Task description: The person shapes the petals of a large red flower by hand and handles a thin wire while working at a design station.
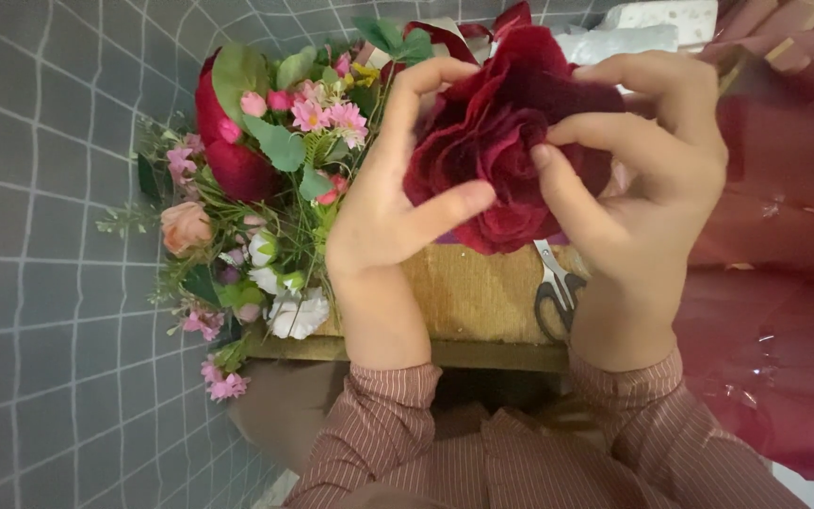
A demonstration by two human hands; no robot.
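Both hands clamped on dark red fabric rose [506, 141], held above the burlap-topped table [468, 292]: left hand [383, 212] thumb + forefinger pinching petals, right hand [647, 188] fingers w/ thumb pressing centre. Risk: too hard a pinch could crush/shed petals; scissors [556, 294] lay just below.

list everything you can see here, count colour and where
fabric rose: one, dark red, held up at centre between both hands
bouquet: one, mixed pink, white and red flowers with green leaves, left of the rose
scissors: one pair, grey handles, on the tan surface under the rose
tan surface: one, below the hands
red wrapping: dark red sheets, right side
tiled floor: grey, left
sleeves: two, brown striped, bottom
left hand: on the rose's left side
right hand: fingers pinching the rose's petals
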